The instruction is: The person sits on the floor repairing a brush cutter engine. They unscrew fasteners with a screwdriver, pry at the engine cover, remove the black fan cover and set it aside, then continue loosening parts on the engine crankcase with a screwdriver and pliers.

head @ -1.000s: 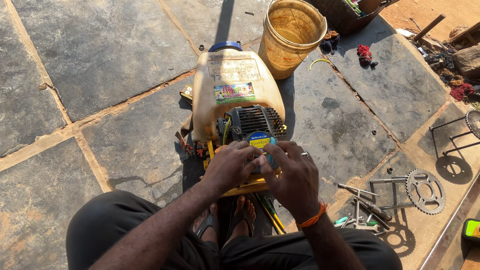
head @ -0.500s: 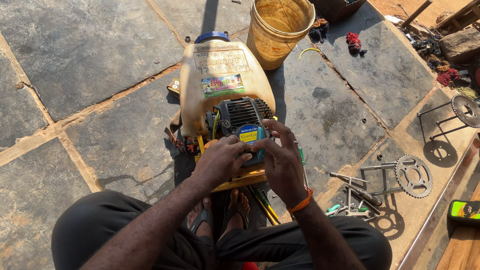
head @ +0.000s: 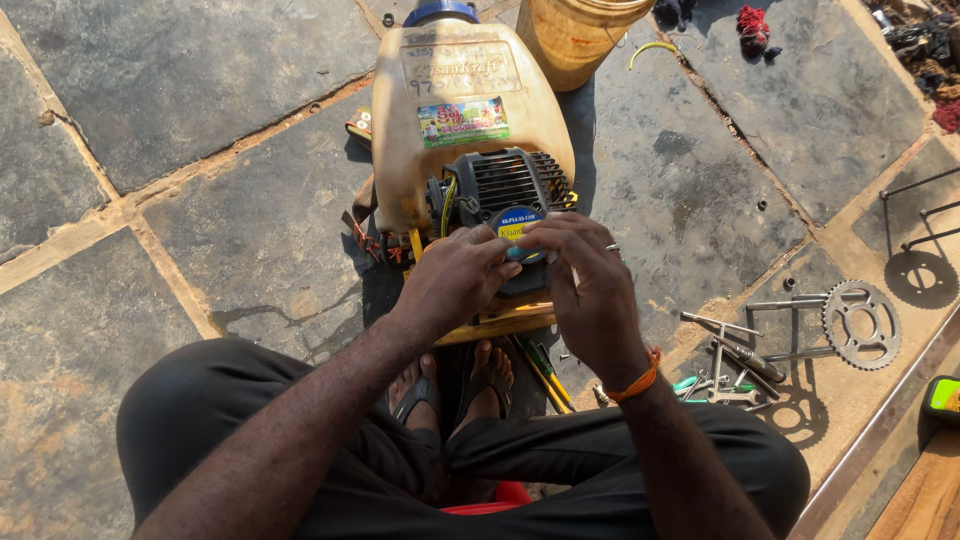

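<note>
Seen from the head camera, a person squats on a floor of grey stone slabs (head: 200, 60) with both hands on the small black engine (head: 505, 190) of a backpack sprayer, which lies on the slabs directly in front of the knees, its cream tank (head: 460, 110) pointing away and a blue cap (head: 440, 12) at its far end. The left hand (head: 455, 280) is curled over the near side of the engine housing, fingers bent against the round blue-and-yellow label (head: 515, 228); whether it clamps anything small cannot be told. The right hand (head: 590, 285) comes in from the other side, its fingers closed down on the same spot so that the fingertips of the two hands almost meet; what, if anything, they pinch is hidden. An orange band (head: 640, 378) circles the right wrist. Below the hands, sandalled feet (head: 455, 385) rest just under the sprayer's yellow frame (head: 500, 325). Beyond the tank stands a yellow bucket (head: 580, 35), close beside it. To the right, well apart from the sprayer, a toothed sprocket (head: 860, 322) lies among loose metal rods and hand tools (head: 725, 365) that cast long shadows across the slabs. Red rags (head: 752, 25) lie near the top edge, and a green and black object (head: 942, 398) sits at the right border.
</note>
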### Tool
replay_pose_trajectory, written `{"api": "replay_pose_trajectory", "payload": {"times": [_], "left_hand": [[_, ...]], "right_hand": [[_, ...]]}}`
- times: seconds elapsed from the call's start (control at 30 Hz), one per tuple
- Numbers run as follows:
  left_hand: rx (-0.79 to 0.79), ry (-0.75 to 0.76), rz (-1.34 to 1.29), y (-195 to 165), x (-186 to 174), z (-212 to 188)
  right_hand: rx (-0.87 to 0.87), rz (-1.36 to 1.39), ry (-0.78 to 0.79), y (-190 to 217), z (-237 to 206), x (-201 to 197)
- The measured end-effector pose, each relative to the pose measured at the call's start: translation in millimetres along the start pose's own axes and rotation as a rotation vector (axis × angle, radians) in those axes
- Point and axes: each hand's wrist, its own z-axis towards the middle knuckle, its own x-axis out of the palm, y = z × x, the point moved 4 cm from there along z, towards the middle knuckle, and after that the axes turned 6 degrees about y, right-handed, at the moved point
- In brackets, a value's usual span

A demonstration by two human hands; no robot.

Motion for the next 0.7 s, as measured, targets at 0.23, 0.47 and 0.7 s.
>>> {"api": "replay_pose_trajectory", "payload": {"times": [0.23,0.47,0.7], "left_hand": [[0.031,-0.042,-0.097,3,-4,-2],[0.021,-0.040,-0.094,9,-7,2],[0.044,-0.048,-0.073,5,-5,1]], "right_hand": [[0.011,0.132,-0.111,-3,4,-2],[0.060,-0.023,0.036,3,5,-6],[0.049,0.037,-0.081,-14,7,4]]}}
